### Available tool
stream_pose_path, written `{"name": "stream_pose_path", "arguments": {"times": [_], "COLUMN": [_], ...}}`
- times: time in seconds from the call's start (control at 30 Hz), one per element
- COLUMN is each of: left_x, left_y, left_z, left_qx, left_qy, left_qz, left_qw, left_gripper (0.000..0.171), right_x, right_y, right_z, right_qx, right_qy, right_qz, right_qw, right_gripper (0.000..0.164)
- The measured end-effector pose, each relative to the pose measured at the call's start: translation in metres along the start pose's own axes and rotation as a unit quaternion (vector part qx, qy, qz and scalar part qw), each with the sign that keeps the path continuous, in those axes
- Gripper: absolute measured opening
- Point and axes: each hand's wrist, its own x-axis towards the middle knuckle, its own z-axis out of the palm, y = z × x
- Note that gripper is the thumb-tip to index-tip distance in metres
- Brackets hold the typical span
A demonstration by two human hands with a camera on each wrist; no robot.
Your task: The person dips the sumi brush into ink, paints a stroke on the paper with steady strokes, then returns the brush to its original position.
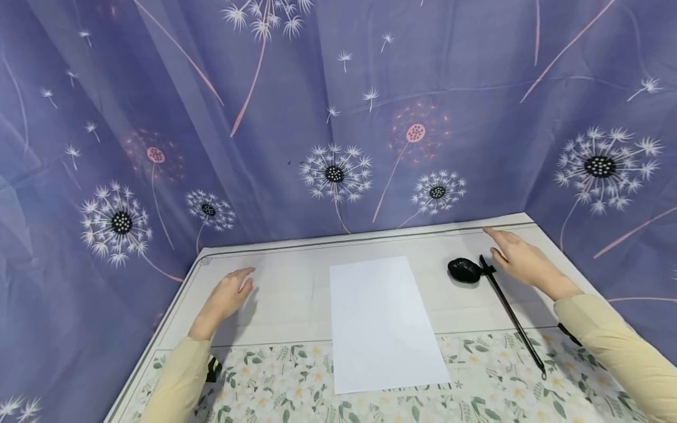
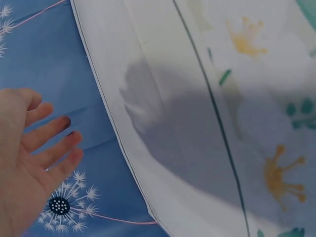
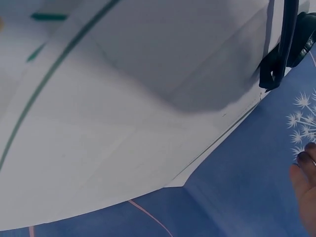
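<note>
My left hand hovers over the left part of the table mat with relaxed fingers and holds nothing; in the left wrist view the same hand shows its spread fingers. My right hand is held over the far right of the mat, fingers extended, nothing in it. Close to its left lies a small glossy black oval dish, like an inkstone. A long black brush leans on the dish's side piece, its looped end toward me. Between the hands lies a blank white sheet of paper.
Beneath everything is a mat, white at the back and flower-printed in front. A purple curtain with dandelion prints hangs along the back and both sides. Dark bands show under both wrists.
</note>
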Motion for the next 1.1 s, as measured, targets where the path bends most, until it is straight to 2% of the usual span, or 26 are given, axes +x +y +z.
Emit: {"name": "stream_pose_path", "arguments": {"times": [0.1,0.27,0.5,0.77,0.93,1.1], "left_x": [-0.001,-0.006,-0.007,-0.001,0.0,-0.002], "left_y": [-0.003,-0.006,0.0,0.014,0.018,0.022], "left_z": [-0.002,-0.002,0.003,0.008,0.014,0.019], "left_qx": [-0.016,-0.029,-0.055,-0.047,-0.06,-0.082], "left_qy": [-0.004,-0.021,-0.029,-0.006,-0.019,-0.027], "left_qz": [0.007,-0.001,0.006,-0.048,-0.045,-0.046], "left_qw": [0.9998,0.9994,0.9981,0.9977,0.9971,0.9952], "left_gripper": [0.036,0.034,0.03,0.03,0.029,0.028], "right_x": [0.002,0.004,0.001,0.005,0.004,0.003], "right_y": [0.0,0.0,0.002,-0.001,-0.004,-0.006], "right_z": [0.0,0.001,0.002,0.0,-0.001,-0.003], "right_qx": [-0.003,-0.005,-0.001,0.0,-0.001,0.004], "right_qy": [0.019,0.02,0.021,0.032,0.032,0.002], "right_qz": [-0.012,-0.024,-0.043,-0.078,-0.093,-0.09], "right_qw": [1.0,1.0,0.999,0.996,0.995,0.996], "right_gripper": [0.046,0.037,0.033,0.033,0.034,0.031]}}
